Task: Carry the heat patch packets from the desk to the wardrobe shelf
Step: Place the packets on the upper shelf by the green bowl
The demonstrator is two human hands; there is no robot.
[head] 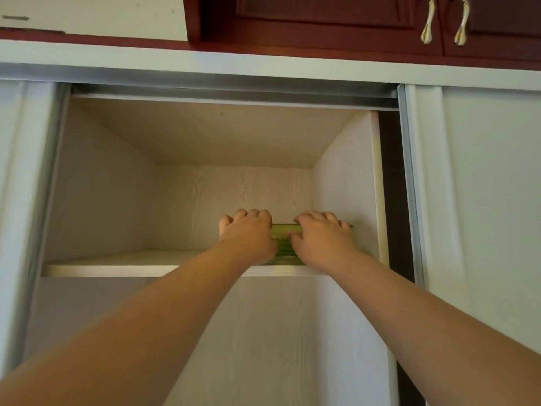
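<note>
A stack of green heat patch packets rests on the pale wood wardrobe shelf, at its right end near the side wall. My left hand grips the stack's left side with fingers curled over its top. My right hand holds the right side the same way. Only a narrow green strip shows between the hands; the rest of the stack is hidden behind them. Both arms reach up and forward into the open compartment.
The compartment's right wall stands close beside my right hand. White sliding doors flank the opening on both sides. Dark red cabinets with brass handles hang above. The left part of the shelf is bare.
</note>
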